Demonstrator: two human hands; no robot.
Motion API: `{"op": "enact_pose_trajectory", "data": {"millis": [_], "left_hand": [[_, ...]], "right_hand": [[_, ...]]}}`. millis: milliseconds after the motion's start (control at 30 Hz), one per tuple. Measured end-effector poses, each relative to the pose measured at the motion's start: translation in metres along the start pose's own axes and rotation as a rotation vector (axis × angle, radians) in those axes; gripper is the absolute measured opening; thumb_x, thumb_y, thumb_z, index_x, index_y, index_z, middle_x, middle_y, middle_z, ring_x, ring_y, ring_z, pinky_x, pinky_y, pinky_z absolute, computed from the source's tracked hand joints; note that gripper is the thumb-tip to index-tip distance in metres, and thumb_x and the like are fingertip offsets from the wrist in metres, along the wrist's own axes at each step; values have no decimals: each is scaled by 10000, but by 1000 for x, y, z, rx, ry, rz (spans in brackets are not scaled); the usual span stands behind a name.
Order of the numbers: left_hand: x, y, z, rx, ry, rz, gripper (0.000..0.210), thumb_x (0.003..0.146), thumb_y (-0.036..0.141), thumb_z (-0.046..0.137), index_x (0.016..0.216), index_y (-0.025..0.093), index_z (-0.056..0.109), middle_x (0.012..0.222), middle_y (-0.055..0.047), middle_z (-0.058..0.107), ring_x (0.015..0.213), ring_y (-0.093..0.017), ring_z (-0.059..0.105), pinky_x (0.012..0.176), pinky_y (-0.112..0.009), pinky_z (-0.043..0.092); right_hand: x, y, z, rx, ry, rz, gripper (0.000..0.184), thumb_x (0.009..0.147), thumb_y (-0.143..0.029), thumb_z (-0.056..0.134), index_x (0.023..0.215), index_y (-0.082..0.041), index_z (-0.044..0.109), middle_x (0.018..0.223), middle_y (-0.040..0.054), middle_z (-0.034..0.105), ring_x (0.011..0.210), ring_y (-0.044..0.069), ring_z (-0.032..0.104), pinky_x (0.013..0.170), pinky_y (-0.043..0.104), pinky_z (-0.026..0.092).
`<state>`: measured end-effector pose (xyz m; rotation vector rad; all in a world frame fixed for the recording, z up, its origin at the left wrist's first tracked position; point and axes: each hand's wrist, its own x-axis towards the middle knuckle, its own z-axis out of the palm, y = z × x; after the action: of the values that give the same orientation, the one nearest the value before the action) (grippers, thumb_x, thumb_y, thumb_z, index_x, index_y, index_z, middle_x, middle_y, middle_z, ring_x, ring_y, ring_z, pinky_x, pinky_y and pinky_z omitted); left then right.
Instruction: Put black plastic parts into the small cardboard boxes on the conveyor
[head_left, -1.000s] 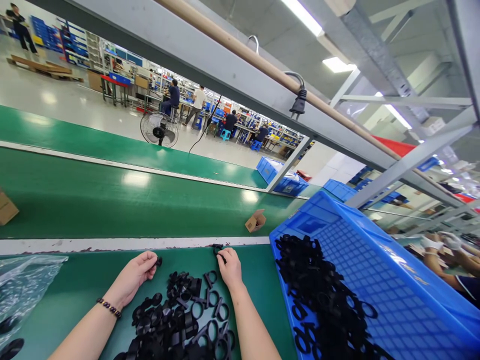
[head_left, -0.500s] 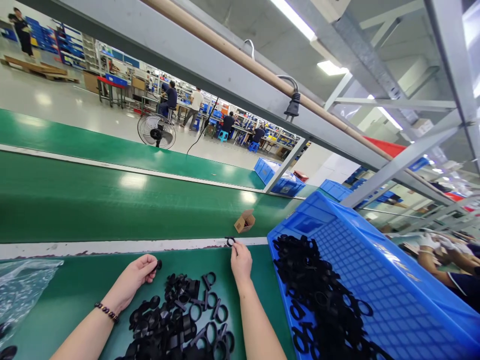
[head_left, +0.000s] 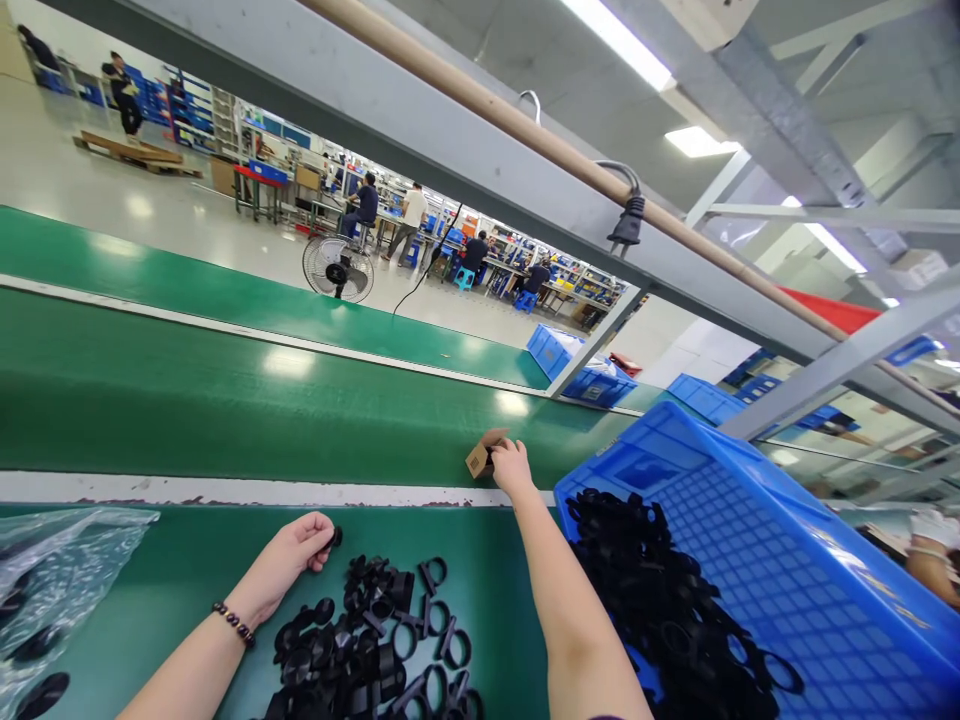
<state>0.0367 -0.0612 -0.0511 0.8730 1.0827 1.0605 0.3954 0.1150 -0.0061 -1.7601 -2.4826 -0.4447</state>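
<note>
My left hand (head_left: 300, 545) is closed in a pinch on a small round black plastic piece (head_left: 334, 538), held above the green work surface. At the small open cardboard box (head_left: 478, 461), my right hand (head_left: 512, 467) has its fingertips bunched at the opening, over something dark. Whether those fingers hold a part is hidden. Between my forearms lies a pile of black plastic parts (head_left: 360, 640), some round caps and some rings with a short bar (head_left: 455, 648).
To the right, a tilted blue crate (head_left: 720, 500) contains many black ring parts (head_left: 675, 610). A clear plastic bag (head_left: 82, 560) with black pieces lies at left. Beyond the white strip (head_left: 262, 490) runs a green belt (head_left: 187, 400). A grey beam (head_left: 465, 125) crosses overhead.
My right hand has moved forward and right from the white strip to the cardboard box. The black ring at its fingertips is no longer visible. My left hand keeps its pinch; the view has shifted slightly.
</note>
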Motion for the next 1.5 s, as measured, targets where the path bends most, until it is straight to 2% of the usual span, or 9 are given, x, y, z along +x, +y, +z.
{"op": "enact_pose_trajectory", "data": {"millis": [300, 433, 667, 867, 1000, 1100, 1200, 1367, 1500], "left_hand": [[-1, -1, 0, 13, -3, 6, 232, 702, 391, 563, 690, 168, 500, 546, 56, 471, 500, -73, 424, 508, -193, 342], [0, -2, 0, 16, 0, 18, 239, 683, 401, 575, 681, 170, 512, 542, 56, 480, 496, -76, 432, 506, -195, 340], [0, -1, 0, 11, 9, 22, 255, 672, 412, 583, 680, 169, 505, 542, 55, 477, 491, -77, 435, 498, -193, 334], [-6, 9, 9, -36, -1, 57, 236, 628, 379, 620, 671, 169, 523, 543, 49, 486, 510, -87, 446, 522, -207, 361], [-9, 9, 14, -13, -65, 162, 182, 632, 310, 631, 681, 164, 535, 601, 40, 494, 559, -89, 448, 545, -209, 369], [-11, 9, 15, -11, -84, 193, 165, 642, 290, 631, 690, 162, 538, 616, 36, 501, 585, -93, 460, 571, -213, 376], [-11, 9, 15, -50, -111, 169, 248, 644, 306, 630, 838, 179, 545, 685, 12, 548, 636, -118, 506, 611, -237, 402], [-6, 5, 10, 66, -54, 165, 307, 676, 361, 578, 923, 181, 552, 815, -45, 596, 700, -150, 539, 625, -249, 409], [-8, 2, 9, 417, -61, 280, 214, 697, 324, 532, 857, 205, 611, 822, -46, 610, 762, -184, 530, 682, -269, 396]], "right_hand": [[-1, -26, -10, -13, 44, 18, 362, 678, -61, 418, 972, -156, 606, 1084, 108, 569, 1178, 254, 289, 974, 477, 68], [-6, -41, -4, 108, -25, -11, 496, 649, -34, 403, 1105, -191, 522, 1223, 66, 483, 1161, 191, 350, 998, 446, 63], [5, -61, -4, 194, -53, 37, 548, 632, -29, 379, 1147, -189, 480, 1168, 68, 527, 1104, 182, 429, 999, 475, 99], [-35, -127, -40, 621, 345, 78, 356, 769, -135, 357, 1085, -168, 516, 1074, 94, 557, 1003, 180, 491, 896, 352, 350], [-82, -206, -53, 1012, 7, -200, 407, 718, -270, 537, 1120, -242, 478, 956, 21, 582, 703, 109, 554, 668, 234, 457], [-96, -239, -53, 1161, -114, -143, 213, 725, -277, 525, 927, -223, 567, 773, -12, 588, 623, 95, 548, 575, 206, 447], [-86, -234, -49, 1250, -146, -15, 111, 721, -213, 478, 780, -185, 568, 634, -25, 562, 544, 93, 541, 497, 192, 425], [-35, -173, -50, 999, 336, 170, 118, 729, -224, 434, 701, -183, 541, 680, 2, 559, 609, 110, 514, 576, 221, 420], [10, -143, -40, 728, 383, 185, 166, 751, -219, 391, 751, -172, 550, 723, 36, 575, 645, 129, 516, 620, 242, 411]]}}
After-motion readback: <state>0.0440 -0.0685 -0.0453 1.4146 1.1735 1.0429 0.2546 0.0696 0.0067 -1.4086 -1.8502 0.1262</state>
